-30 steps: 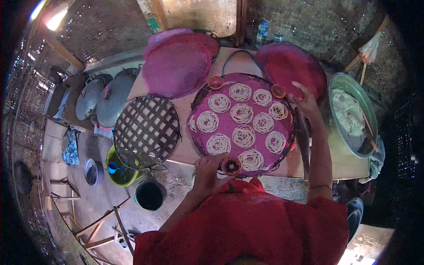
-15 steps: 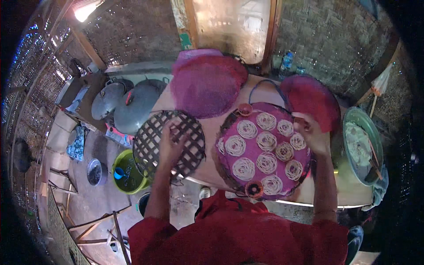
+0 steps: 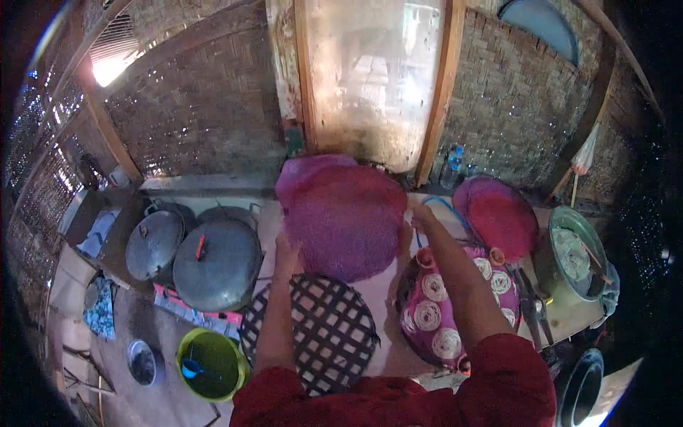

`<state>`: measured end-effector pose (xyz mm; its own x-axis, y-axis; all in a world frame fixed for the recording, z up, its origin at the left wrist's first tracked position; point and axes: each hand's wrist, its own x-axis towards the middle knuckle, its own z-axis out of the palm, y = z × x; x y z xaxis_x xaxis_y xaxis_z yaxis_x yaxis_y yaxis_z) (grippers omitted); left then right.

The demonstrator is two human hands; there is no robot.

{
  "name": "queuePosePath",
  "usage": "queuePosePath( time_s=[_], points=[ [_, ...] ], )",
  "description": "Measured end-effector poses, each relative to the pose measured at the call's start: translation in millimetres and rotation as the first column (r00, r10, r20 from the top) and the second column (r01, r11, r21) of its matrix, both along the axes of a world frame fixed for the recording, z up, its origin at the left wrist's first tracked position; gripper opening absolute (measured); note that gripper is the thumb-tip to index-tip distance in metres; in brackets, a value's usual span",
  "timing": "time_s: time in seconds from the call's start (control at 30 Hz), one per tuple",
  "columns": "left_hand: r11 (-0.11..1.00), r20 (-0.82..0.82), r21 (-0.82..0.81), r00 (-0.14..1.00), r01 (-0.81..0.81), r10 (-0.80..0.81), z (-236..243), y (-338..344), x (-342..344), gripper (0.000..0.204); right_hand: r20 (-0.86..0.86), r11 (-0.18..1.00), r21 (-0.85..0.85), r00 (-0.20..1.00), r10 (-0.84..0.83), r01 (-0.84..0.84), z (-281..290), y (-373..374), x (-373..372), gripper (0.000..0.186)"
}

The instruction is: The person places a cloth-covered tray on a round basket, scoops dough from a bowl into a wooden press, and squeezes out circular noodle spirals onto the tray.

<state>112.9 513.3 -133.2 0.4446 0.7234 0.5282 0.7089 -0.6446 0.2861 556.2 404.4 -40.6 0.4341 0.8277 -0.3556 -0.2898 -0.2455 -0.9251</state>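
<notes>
My left hand (image 3: 287, 254) touches or lies close by the left edge of a round purple mesh sheet (image 3: 348, 242); its fingers blur into that edge. Beyond the sheet's right side my right hand (image 3: 421, 218) is closed, beside a blue cord (image 3: 449, 208), and what it holds, if anything, is hidden. Under my left forearm rests a round dark lattice tray (image 3: 331, 324) with square openings. My right forearm crosses above a round tray with a pink mesh (image 3: 410, 299), which bears several coiled nests of pale strands (image 3: 427, 315) and partly disappears behind the arm.
Two big lidded pots (image 3: 217, 265) stand at the left. Below them are a yellow-green basin (image 3: 238, 370) with a blue dipper (image 3: 191, 368) and a small bucket (image 3: 144, 361). At right sit red mesh rounds (image 3: 501, 224), a green tub (image 3: 578, 245) and a water bottle (image 3: 451, 171).
Both hands have reached away from me, the left from over the lattice tray and the right from the tray of nests, toward the purple mesh sheet's sides. The view has tilted up.
</notes>
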Motion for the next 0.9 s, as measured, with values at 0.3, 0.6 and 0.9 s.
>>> queuePosePath(
  time_s=[0.3, 0.6, 0.9],
  points=[
    [0.635, 0.77, -0.6, 0.566, 0.487, 0.293, 8, -7, 18, 0.067, -0.301, 1.0, -0.007, 0.953, -0.027, 0.026, 13, 40, 7, 0.031],
    [0.724, 0.741, -0.617, 0.536, 0.306, 0.405, 19, 2, 34, 0.061, -0.308, 0.813, 0.582, 0.934, 0.18, 0.035, 78, 76, 17, 0.036],
    [0.637, 0.947, -0.289, 0.118, 0.715, 0.298, 118, 41, 82, 0.05, -0.193, 0.782, 0.594, 0.911, 0.364, -0.187, 117, 66, 38, 0.036]
  ],
)
